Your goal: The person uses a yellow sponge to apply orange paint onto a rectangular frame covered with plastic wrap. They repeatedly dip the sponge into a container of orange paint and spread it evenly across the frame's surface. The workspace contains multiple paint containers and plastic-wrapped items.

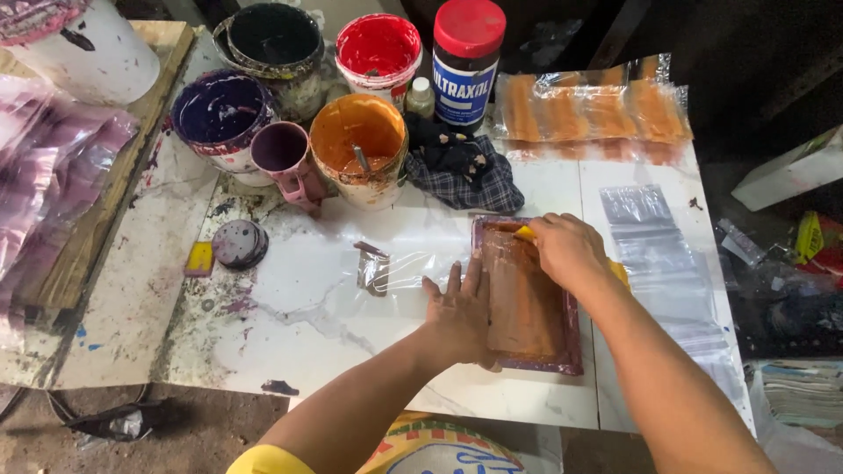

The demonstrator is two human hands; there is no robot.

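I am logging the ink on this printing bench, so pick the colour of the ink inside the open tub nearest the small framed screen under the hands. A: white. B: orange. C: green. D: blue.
B: the open tub closest to the framed screen holds orange ink with a stirring tool standing in it; the red tub and the purple one sit farther back.

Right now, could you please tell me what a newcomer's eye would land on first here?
Probably the paint tubs at the table's far edge: the orange tub, the red tub and the purple tub. Next, near centre, the left hand steadies an orange-smeared printing frame while the right hand grips a yellow squeegee.
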